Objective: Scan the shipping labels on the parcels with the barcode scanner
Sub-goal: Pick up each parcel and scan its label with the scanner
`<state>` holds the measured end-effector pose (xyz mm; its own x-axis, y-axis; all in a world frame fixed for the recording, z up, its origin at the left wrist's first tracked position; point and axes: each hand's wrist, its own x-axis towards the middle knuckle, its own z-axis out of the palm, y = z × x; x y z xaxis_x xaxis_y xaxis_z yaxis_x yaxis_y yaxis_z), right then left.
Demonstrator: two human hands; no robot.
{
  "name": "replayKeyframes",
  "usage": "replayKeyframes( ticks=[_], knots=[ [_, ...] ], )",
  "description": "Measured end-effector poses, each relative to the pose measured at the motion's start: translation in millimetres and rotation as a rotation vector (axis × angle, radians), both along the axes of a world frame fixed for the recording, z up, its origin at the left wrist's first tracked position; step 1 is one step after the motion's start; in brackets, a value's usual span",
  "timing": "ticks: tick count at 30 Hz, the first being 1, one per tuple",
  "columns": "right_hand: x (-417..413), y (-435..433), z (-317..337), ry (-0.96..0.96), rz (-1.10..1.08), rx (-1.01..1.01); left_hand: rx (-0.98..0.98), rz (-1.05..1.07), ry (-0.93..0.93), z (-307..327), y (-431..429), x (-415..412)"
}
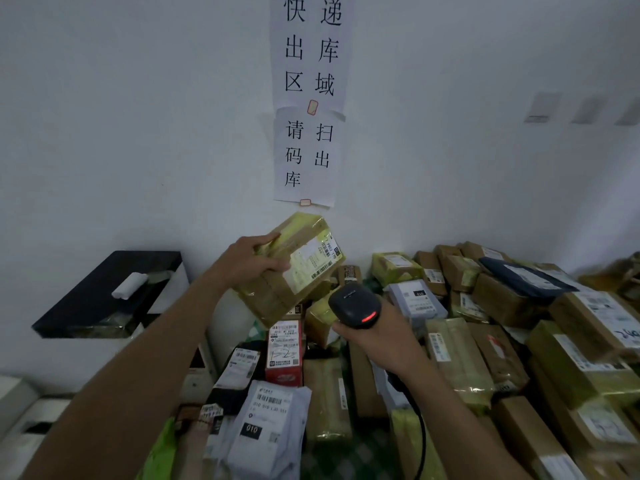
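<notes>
Parcels [450, 358] lie heaped edge to edge against a white wall. Brown taped cartons [568, 362] fill the right side, one under a dark mailer [526, 277]. A red-and-white box [284, 358] sits at centre, a grey mailer [266, 424] nearest the camera. Green checked covering [258, 332] shows between them; the surface beneath is hidden.

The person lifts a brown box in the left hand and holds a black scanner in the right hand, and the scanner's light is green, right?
Not quite. The head view shows the light on the black scanner is red, not green. The rest is right: the left hand lifts the brown box and the right hand holds the scanner.
</notes>
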<state>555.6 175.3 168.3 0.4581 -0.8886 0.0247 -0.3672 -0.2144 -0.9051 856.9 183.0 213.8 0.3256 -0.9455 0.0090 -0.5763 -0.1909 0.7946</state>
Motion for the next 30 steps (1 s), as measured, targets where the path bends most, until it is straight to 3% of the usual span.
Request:
replayKeyframes(
  ticks=[22,27,30],
  knots=[
    [3,-1,-9,0.036,0.036,0.034,0.108,-0.023,-0.068,-12,-4,9],
    [-1,-4,-9,0.016,0.026,0.059,0.087,-0.023,-0.014,-16,-7,6],
    [-11,-12,-6,-0.045,-0.038,0.107,0.042,0.003,0.126,-21,-9,-4]
  ],
)
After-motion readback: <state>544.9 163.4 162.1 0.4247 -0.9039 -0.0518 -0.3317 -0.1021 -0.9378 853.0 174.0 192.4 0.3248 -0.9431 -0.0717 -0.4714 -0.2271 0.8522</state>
